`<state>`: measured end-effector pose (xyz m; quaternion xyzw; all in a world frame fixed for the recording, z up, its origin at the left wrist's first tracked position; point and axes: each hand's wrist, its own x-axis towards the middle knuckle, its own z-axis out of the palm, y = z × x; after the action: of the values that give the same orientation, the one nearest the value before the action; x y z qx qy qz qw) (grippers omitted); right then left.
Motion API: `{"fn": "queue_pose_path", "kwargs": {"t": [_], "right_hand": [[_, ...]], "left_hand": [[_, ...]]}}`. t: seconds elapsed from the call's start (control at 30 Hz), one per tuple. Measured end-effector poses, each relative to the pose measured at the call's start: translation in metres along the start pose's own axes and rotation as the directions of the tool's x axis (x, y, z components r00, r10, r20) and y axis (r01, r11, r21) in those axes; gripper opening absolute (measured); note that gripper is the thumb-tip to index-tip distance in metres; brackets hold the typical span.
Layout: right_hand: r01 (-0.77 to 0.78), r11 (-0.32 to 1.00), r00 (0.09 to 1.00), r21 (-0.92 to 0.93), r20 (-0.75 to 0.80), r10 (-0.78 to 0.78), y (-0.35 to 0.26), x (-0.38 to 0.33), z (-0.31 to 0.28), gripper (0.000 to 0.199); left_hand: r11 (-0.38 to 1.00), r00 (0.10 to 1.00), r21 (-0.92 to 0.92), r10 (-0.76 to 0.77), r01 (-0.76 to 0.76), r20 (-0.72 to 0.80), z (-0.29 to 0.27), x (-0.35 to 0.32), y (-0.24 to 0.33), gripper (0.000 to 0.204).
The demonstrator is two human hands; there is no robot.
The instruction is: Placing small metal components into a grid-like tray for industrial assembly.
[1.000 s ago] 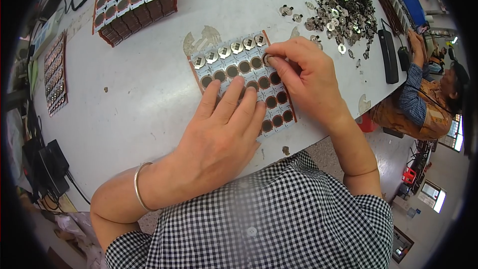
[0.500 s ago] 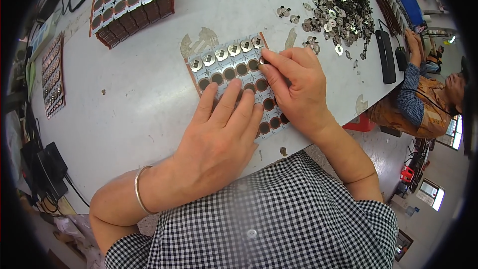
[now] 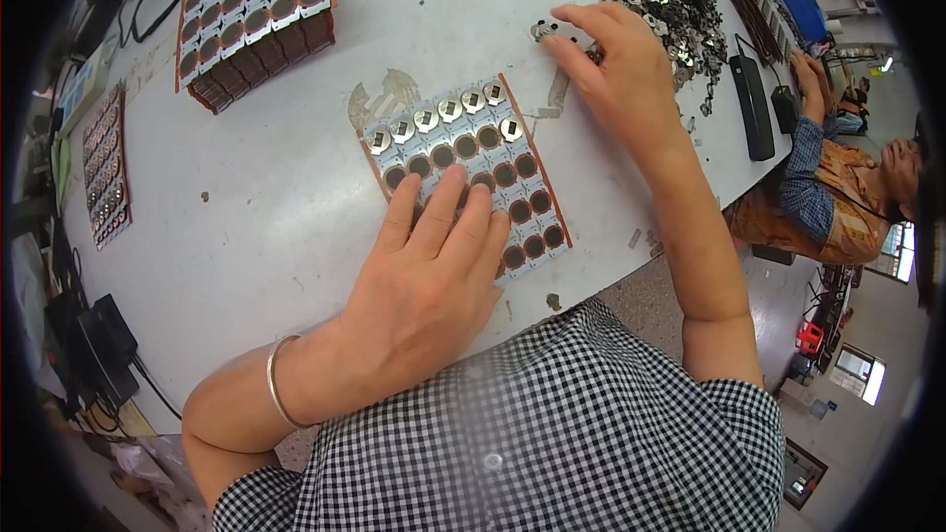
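Note:
A panel of small circuit boards (image 3: 552, 212) with dark round pads lies on the table. Silvery metal clips (image 3: 426, 120) sit along its far row, and a single metal clip (image 3: 510, 128) is at the right end of the second row. My left hand (image 3: 429, 246) rests flat on the panel, fingers spread, hiding part of the lower rows. My right hand (image 3: 626, 74) is over the near edge of a loose pile of metal clips (image 3: 680, 10). Its thumb and forefinger are apart, with a stray clip (image 3: 542, 31) just beyond the fingertips.
A tall stack of similar panels (image 3: 258, 15) stands at the far left. Another panel with metal parts (image 3: 106, 167) lies near the left edge. A black bar-shaped device (image 3: 752, 108) lies right of the pile. Beyond the table's right edge sits another person (image 3: 838, 187).
My right hand has left the clip at the right end of the panel's second row and moved far and right to the pile, its fingers parting. The panel has shifted slightly left.

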<state>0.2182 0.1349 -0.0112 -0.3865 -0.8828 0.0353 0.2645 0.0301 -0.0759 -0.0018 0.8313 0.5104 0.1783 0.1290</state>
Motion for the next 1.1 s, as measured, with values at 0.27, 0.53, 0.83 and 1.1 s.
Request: {"fn": "queue_pose_path", "kwargs": {"t": [0.27,0.53,0.83,1.1], "right_hand": [[0.005,0.993,0.999,0.12,0.035,-0.009,0.014,0.014,0.003,0.019],[-0.612,0.602,0.753,0.512,0.608,0.249,-0.018,0.0,-0.013,0.028],[-0.526,0.672,0.822,0.522,0.515,0.243,-0.019,-0.005,-0.011,0.026],[-0.214,0.948,0.911,0.236,0.4,0.106,-0.035,0.002,-0.016,0.018]], "left_hand": [[1.0,0.998,0.0,0.021,-0.021,-0.053,0.002,0.001,-0.002,0.057],[1.0,1.0,0.018,-0.007,0.007,-0.015,0.004,-0.001,-0.002,0.065],[0.999,1.0,0.032,0.003,-0.002,-0.017,0.004,0.0,-0.001,0.065],[0.999,0.999,0.038,0.009,-0.008,-0.035,0.005,-0.002,-0.002,0.065]]}}
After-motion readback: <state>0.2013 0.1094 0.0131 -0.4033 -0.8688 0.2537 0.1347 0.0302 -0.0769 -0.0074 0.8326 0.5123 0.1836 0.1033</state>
